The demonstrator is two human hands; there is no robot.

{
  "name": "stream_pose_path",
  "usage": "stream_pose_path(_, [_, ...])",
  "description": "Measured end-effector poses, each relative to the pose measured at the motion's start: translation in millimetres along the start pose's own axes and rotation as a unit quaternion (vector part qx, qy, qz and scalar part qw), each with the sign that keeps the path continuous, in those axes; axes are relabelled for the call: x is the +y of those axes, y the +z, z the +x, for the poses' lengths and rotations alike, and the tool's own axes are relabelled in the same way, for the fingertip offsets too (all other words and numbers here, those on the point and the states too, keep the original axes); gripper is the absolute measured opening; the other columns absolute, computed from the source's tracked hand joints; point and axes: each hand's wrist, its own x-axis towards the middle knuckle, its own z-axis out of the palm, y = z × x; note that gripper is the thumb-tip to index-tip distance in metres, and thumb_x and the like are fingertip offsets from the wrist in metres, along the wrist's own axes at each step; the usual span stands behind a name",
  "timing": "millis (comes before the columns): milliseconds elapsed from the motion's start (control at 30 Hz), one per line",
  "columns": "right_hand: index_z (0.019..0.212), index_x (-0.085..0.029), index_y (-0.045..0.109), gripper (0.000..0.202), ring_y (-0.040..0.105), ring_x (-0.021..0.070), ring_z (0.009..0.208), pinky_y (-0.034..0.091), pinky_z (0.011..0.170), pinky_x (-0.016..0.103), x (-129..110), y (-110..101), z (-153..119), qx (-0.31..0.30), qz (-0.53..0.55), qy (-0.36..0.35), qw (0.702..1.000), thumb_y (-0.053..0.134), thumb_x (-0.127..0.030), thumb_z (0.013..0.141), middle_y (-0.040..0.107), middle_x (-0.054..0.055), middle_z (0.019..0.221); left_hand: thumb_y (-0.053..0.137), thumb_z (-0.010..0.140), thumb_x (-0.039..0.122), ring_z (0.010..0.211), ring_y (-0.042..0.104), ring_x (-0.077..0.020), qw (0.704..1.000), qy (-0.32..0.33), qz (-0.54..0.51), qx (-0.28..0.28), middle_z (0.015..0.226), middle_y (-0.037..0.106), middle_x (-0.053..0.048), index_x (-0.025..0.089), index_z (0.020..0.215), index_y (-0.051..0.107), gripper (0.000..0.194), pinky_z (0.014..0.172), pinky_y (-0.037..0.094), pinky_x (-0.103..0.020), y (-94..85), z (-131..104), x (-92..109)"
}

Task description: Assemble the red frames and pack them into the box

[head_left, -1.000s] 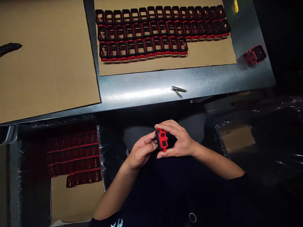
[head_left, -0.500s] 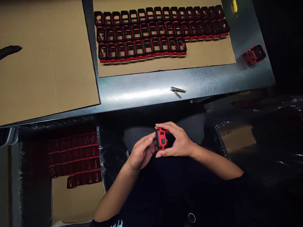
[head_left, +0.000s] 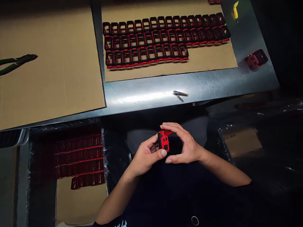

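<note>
Above my lap, my left hand (head_left: 148,155) grips a small red-and-black plastic housing (head_left: 164,142), with the thumb on its lower edge. The red face with a round hole shows; my left fingers are partly hidden behind it. My right hand (head_left: 186,145) curves around the housing's right side in a wide C. Its thumb is clear of the part, while its upper fingertips are close to the top; I cannot tell whether they touch.
Rows of similar housings (head_left: 149,37) stand on cardboard (head_left: 208,58) on the metal table (head_left: 142,94). Small nippers (head_left: 180,94) lie near its edge, pliers (head_left: 19,62) at left. Another housing (head_left: 257,59) and a yellow-handled tool (head_left: 235,10) are at right. A lined box (head_left: 80,201) at lower left holds more.
My right thumb has come away from the housing's lower end, and my left thumb now presses there. The housing is tilted slightly. The view has shifted, showing more of the pliers.
</note>
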Motion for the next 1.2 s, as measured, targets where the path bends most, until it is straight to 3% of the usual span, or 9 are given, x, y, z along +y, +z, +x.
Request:
stream_pose_path(67, [0.135, -0.021, 0.058, 0.066, 0.065, 0.0293, 0.116, 0.055, 0.099, 0.047, -3, -7, -3, 0.025, 0.079, 0.068, 0.994, 0.075, -0.056, 0.082, 0.067, 0.014, 0.125, 0.085, 0.075, 0.043, 0.105, 0.067, -0.0264, 1.000, 0.009, 0.002, -0.004, 0.115, 0.073, -0.009, 0.022, 0.131, 0.067, 0.062, 0.093, 0.053, -0.035, -0.5, -2, -1])
stream_pose_path(167, [0.111, -0.018, 0.072, 0.039, 0.068, 0.0187, 0.080, 0.057, 0.075, 0.033, -6, -14, -5, 0.047, 0.162, 0.169, 0.971, 0.064, -0.052, 0.093, 0.071, 0.006, 0.088, 0.084, 0.077, 0.041, 0.117, 0.064, -0.0290, 0.998, 0.024, 0.050, -0.007, 0.126, 0.069, -0.009, 0.024, 0.133, 0.067, 0.060, 0.103, 0.049, -0.039, -2.7, -3, -2])
stream_pose_path(233, [0.099, -0.016, 0.076, 0.040, 0.061, 0.0143, 0.063, 0.051, 0.061, 0.027, -7, -14, -5, 0.035, 0.201, 0.215, 0.955, 0.061, -0.053, 0.094, 0.066, 0.002, 0.070, 0.082, 0.079, 0.040, 0.118, 0.063, -0.0285, 0.993, 0.046, 0.111, -0.006, 0.128, 0.068, -0.008, 0.027, 0.132, 0.067, 0.057, 0.106, 0.047, -0.040, -4.9, -4, -2])
stream_pose_path(333, [0.092, -0.015, 0.079, 0.048, 0.053, 0.0120, 0.053, 0.043, 0.053, 0.025, -9, -10, -2, 0.014, 0.245, 0.257, 0.935, 0.059, -0.058, 0.094, 0.059, 0.000, 0.057, 0.078, 0.083, 0.038, 0.119, 0.062, -0.0275, 0.972, 0.084, 0.218, -0.011, 0.127, 0.068, -0.007, 0.029, 0.135, 0.065, 0.055, 0.109, 0.046, -0.040, -7.5, -4, -1])
stream_pose_path(567, [0.078, -0.015, 0.077, 0.048, 0.045, 0.0102, 0.050, 0.038, 0.051, 0.024, -26, -9, 4, -0.023, 0.257, 0.278, 0.925, 0.064, -0.060, 0.089, 0.054, -0.002, 0.053, 0.074, 0.084, 0.028, 0.118, 0.063, -0.0282, 0.933, 0.137, 0.331, 0.028, 0.128, 0.068, -0.009, 0.026, 0.139, 0.062, 0.056, 0.106, 0.049, -0.043, -7.9, -6, -1])
stream_pose_path(767, [0.091, -0.015, 0.078, 0.033, 0.040, 0.0077, 0.052, 0.035, 0.051, 0.022, -30, -8, 2, -0.049, 0.271, 0.302, 0.913, 0.078, -0.047, 0.081, 0.051, -0.005, 0.058, 0.064, 0.088, 0.016, 0.111, 0.063, -0.0262, 0.868, 0.260, 0.419, 0.061, 0.121, 0.069, -0.009, 0.031, 0.140, 0.060, 0.054, 0.099, 0.052, -0.044, -10.3, -2, -1])
stream_pose_path(933, [0.089, -0.014, 0.076, 0.029, 0.037, 0.0062, 0.050, 0.033, 0.049, 0.021, -26, -2, -2, -0.046, 0.236, 0.297, 0.924, 0.081, -0.041, 0.079, 0.046, -0.007, 0.056, 0.058, 0.089, 0.009, 0.115, 0.061, -0.0254, 0.835, 0.297, 0.461, 0.052, 0.126, 0.066, -0.010, 0.032, 0.143, 0.055, 0.059, 0.100, 0.051, -0.044, -12.9, 1, -1])
stream_pose_path(1033, [0.087, -0.015, 0.076, 0.025, 0.041, 0.0074, 0.051, 0.037, 0.049, 0.022, -25, 0, -3, -0.026, 0.179, 0.256, 0.950, 0.078, -0.040, 0.083, 0.050, -0.005, 0.058, 0.059, 0.088, 0.010, 0.130, 0.055, -0.0281, 0.851, 0.284, 0.435, 0.074, 0.142, 0.056, -0.013, 0.030, 0.153, 0.042, 0.069, 0.110, 0.047, -0.048, -14.9, 1, -6])
stream_pose_path(1200, [0.089, -0.016, 0.077, 0.013, 0.054, 0.0108, 0.055, 0.044, 0.054, 0.024, -22, 0, -3, -0.003, 0.045, 0.097, 0.994, 0.076, -0.029, 0.088, 0.062, -0.001, 0.064, 0.058, 0.092, 0.018, 0.134, 0.055, -0.0274, 0.933, 0.185, 0.304, 0.057, 0.155, 0.044, -0.015, 0.027, 0.160, 0.024, 0.077, 0.112, 0.047, -0.045, -11.8, -5, -13])
